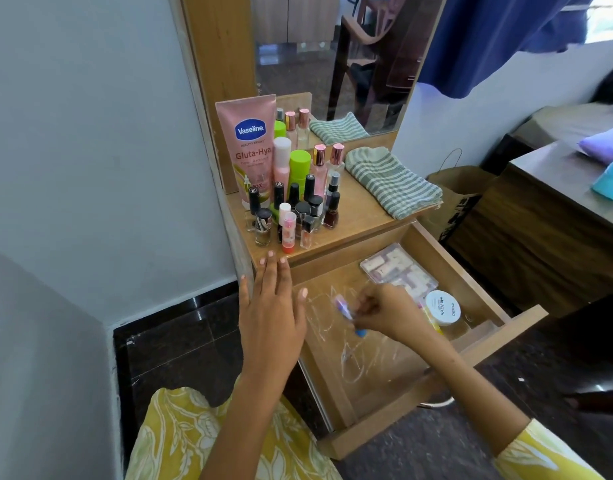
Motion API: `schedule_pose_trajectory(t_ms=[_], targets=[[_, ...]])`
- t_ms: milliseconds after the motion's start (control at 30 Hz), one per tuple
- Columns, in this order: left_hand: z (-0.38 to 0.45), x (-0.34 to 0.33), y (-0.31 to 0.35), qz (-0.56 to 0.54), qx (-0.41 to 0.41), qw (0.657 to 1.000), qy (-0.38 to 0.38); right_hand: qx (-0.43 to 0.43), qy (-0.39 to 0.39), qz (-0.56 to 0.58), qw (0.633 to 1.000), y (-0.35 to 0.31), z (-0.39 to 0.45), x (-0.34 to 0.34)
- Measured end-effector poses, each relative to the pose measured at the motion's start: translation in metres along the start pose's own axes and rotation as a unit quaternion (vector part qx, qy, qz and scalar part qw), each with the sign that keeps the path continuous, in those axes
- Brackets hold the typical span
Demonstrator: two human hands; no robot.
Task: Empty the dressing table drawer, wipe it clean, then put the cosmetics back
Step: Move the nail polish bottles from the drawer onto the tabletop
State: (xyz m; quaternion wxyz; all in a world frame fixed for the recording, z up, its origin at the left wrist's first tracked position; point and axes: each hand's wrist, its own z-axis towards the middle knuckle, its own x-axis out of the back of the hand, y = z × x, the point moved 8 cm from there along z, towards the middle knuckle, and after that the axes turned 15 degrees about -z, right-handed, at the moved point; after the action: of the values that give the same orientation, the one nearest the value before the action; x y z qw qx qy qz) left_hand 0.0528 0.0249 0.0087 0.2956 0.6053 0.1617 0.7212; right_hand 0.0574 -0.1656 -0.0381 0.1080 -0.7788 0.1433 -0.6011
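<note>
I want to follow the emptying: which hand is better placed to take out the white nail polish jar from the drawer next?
The right hand, once it sets down the small items it pinches: it is inside the drawer, right beside the white jar. The left hand is open at the tabletop edge, farther away.

The left hand (271, 308) is hovering flat, palm down, fingers straight and slightly spread, thumb angled out to the right. The right hand (384, 313) is reaching in from the right, fingers curled, pinching a small blurred tube (346, 311) at its fingertips.
</note>
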Motion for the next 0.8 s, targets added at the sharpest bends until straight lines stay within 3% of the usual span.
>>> schedule_pose_trajectory(t_ms=[100, 267, 400, 533, 800], targets=[[-0.007, 0.021, 0.01, -0.118, -0.018, 0.991, 0.067, 0.1, 0.095, 0.224, 0.965, -0.051, -0.013, 0.024], [-0.013, 0.039, 0.012, -0.276, -0.011, 0.95, 0.146, 0.169, 0.211, 0.283, 0.92, -0.089, -0.021, 0.033], [-0.01, 0.058, 0.003, -0.321, -0.012, 0.926, 0.197, 0.205, 0.258, 0.18, 0.927, -0.094, -0.02, 0.027], [0.004, 0.076, -0.016, -0.325, 0.003, 0.91, 0.256, 0.164, 0.294, 0.064, 0.939, -0.085, -0.017, 0.018], [0.029, 0.064, -0.021, -0.3, -0.005, 0.921, 0.248, 0.142, 0.239, 0.038, 0.96, -0.081, -0.004, 0.009]])
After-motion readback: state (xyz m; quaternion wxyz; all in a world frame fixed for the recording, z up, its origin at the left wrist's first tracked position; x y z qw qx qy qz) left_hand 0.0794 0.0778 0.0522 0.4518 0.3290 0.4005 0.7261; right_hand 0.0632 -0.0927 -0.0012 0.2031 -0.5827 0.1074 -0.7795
